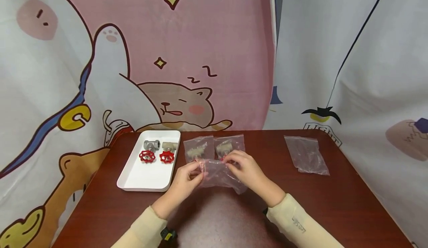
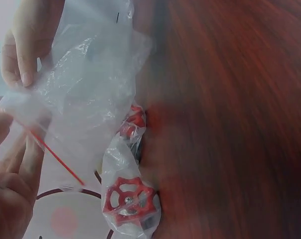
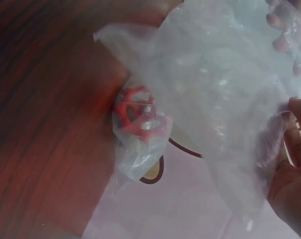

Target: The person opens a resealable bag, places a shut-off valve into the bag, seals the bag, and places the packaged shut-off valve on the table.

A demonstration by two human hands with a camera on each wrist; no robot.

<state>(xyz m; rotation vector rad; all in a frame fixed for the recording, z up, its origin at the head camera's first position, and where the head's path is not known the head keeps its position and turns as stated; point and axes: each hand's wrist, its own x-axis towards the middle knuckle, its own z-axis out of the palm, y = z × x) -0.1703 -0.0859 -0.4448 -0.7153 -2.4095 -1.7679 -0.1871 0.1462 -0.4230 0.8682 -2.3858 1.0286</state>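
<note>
Between both hands hangs a clear zip bag (image 1: 219, 175) with a red line along its mouth; no valve shows inside it. My left hand (image 1: 185, 179) pinches one top corner, and my right hand (image 1: 245, 166) pinches the mouth on the other side. Just behind lie two bagged valves: the left bagged valve (image 1: 197, 150) and the right bagged valve (image 1: 225, 147), partly hidden by the held bag and my right hand. Through the plastic, a red handwheel (image 2: 128, 200) shows in the left wrist view, and another handwheel (image 3: 140, 113) in the right wrist view.
On the left, a white tray (image 1: 143, 177) holds a grey valve with a red handwheel (image 1: 147, 156) and a tan valve with a red handwheel (image 1: 167, 157). A flat clear bag (image 1: 307, 155) lies at the right of the brown table (image 1: 217, 222). Printed curtains hang behind.
</note>
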